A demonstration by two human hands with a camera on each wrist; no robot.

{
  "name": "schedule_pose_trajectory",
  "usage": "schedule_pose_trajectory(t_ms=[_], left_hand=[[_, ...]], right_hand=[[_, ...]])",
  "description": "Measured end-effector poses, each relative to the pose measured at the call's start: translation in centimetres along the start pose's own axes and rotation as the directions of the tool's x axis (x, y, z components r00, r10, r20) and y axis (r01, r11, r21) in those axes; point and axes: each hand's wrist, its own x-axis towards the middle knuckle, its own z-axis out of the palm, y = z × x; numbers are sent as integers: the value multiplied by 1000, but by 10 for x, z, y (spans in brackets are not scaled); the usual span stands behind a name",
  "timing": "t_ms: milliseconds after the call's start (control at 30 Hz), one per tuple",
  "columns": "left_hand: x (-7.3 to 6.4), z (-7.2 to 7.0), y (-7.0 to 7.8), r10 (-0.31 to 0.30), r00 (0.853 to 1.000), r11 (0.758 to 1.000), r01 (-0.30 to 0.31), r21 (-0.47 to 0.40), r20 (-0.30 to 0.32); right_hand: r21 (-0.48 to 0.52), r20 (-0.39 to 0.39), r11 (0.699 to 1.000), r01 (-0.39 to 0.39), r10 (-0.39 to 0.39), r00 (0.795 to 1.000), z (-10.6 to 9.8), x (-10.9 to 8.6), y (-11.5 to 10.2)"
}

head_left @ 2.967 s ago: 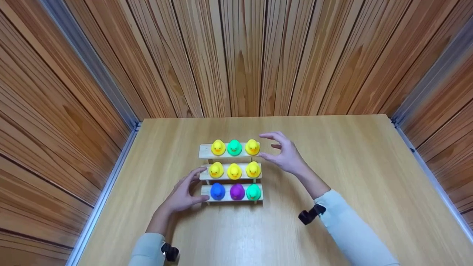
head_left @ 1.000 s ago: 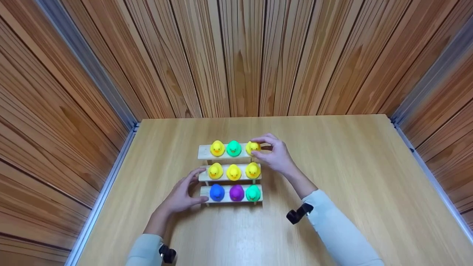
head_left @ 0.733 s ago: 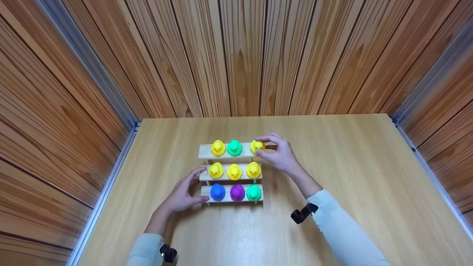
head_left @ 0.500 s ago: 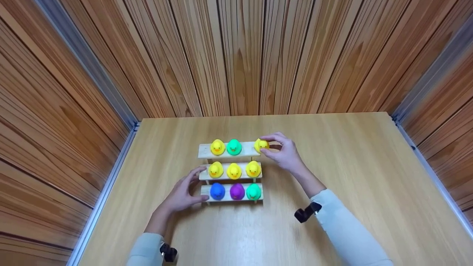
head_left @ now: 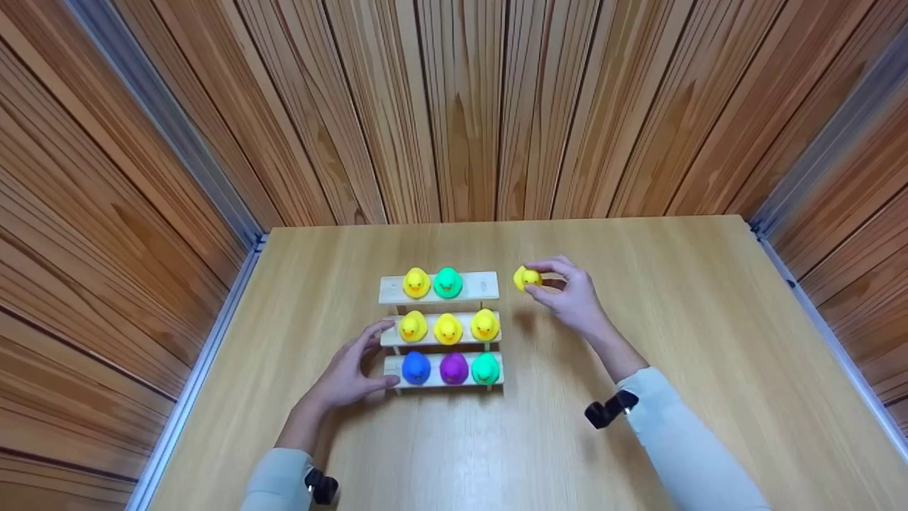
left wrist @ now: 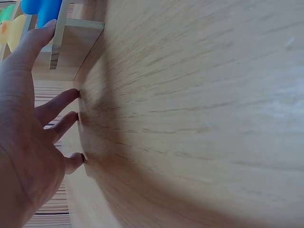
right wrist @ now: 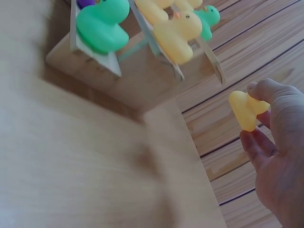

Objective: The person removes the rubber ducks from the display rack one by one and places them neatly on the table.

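My right hand [head_left: 569, 297] pinches a yellow rubber duck [head_left: 526, 279] between thumb and fingertips, in the air just right of a three-tier wooden stand [head_left: 486, 285]. In the right wrist view the duck [right wrist: 243, 111] shows side-on, apart from the tiers. My left hand [head_left: 349, 375] rests at the stand's left side, fingers spread. Its thumb touches the bottom tier's end beside a blue duck [head_left: 416, 369], and a fingertip reaches the middle tier. In the left wrist view other fingers of the left hand [left wrist: 28, 137] stretch down to the tabletop.
A yellow duck [head_left: 416, 284] and a green duck [head_left: 447, 284] sit on the top tier. Yellow ducks line the middle one. Purple [head_left: 454, 369] and green [head_left: 486, 369] ducks share the bottom tier. Wood-panelled walls [head_left: 468, 113] surround the table [head_left: 681, 298].
My right hand has closed on the top tier's right-hand yellow duck, slid it rightward and lifted it off the tier's end. The left hand has stayed in place.
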Motion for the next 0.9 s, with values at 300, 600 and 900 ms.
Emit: schedule_pose_trajectory(t_ms=[300,600,900], left_hand=[[-3,1,-2,-7,1000,1000,7,-10,5],[-5,1,-1,-30,999,1000,30,6,11],[-6,1,2,-73,997,997,73,36,-12]], right_hand=[[-56,-6,998,-24,24,1000,-19,-4,14],[-58,-46,998,-16,14,999,-31,0,17],[-30,-73,999,-25,23,997,-35,2,29]])
